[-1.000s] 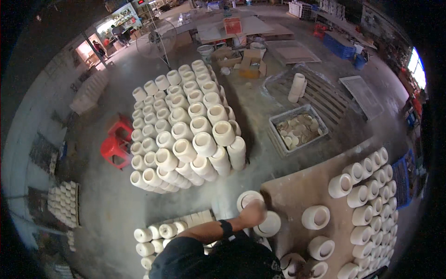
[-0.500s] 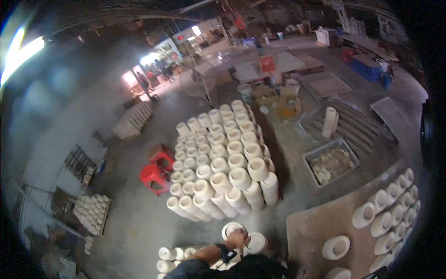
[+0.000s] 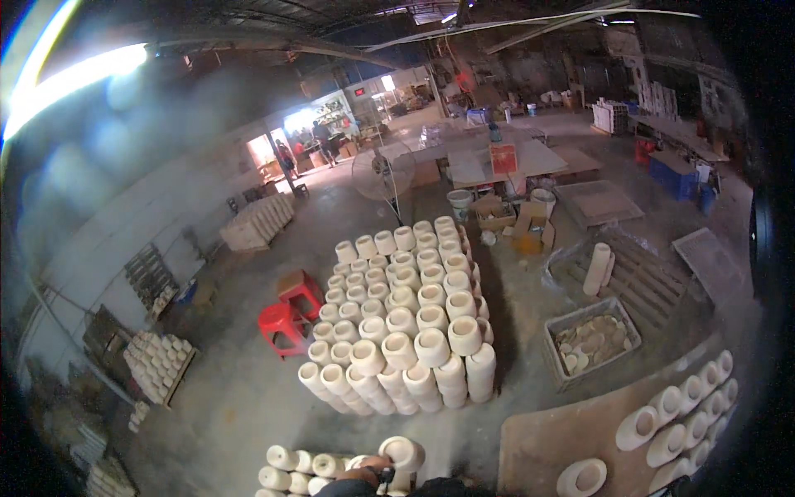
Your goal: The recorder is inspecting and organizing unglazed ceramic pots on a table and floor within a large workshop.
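At the bottom edge, my left hand (image 3: 375, 464) is partly visible, with a dark band at the wrist. It lies against the near side of a pale hollow cylinder (image 3: 402, 452), which looks like a plaster mould with a round recess in its top. I cannot make out whether the fingers grip it. More pale cylinders (image 3: 282, 456) lie in rows to the left of the hand. My right hand is out of view. Ahead stands a large block of stacked moulds (image 3: 431, 346), open ends upward.
Red stools (image 3: 280, 325) stand left of the stack. To the right are a grey crate (image 3: 560, 364) of pale pieces, a wooden pallet (image 3: 650, 286) and a brown board (image 3: 538, 451) carrying moulds. A standing fan (image 3: 383, 174) and distant people (image 3: 321, 137) are farther back.
The view has tilted upward, so the scene sits lower. My left hand has shifted left and down in the picture, with less of the forearm showing.
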`<move>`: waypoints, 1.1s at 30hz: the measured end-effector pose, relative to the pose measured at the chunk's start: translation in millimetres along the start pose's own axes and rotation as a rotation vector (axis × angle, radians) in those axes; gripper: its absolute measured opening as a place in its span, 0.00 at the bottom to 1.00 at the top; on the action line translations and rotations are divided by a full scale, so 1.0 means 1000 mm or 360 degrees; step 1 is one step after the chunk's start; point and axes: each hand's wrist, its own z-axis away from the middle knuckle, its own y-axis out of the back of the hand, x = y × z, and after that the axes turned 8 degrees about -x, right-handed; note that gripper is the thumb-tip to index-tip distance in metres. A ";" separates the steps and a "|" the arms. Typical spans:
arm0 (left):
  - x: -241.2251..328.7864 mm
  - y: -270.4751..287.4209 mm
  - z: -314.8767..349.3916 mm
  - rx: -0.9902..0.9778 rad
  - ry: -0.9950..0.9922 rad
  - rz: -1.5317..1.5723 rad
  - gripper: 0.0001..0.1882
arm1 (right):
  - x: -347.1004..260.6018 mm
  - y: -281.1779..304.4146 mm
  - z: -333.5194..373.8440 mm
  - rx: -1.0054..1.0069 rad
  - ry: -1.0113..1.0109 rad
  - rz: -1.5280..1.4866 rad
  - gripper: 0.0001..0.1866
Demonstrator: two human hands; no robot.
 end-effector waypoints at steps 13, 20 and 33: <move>-0.038 -0.038 -0.007 -0.0019 0.0228 0.0248 0.32 | 0.023 0.018 -0.001 0.0028 0.0006 -0.0027 0.32; -0.059 -0.048 0.003 0.0020 0.0291 0.0352 0.32 | 0.030 0.016 0.004 0.0051 0.0055 -0.0063 0.32; -0.053 -0.065 -0.020 -0.0002 0.0387 0.0335 0.32 | 0.037 0.031 0.022 0.0133 -0.0040 -0.0023 0.31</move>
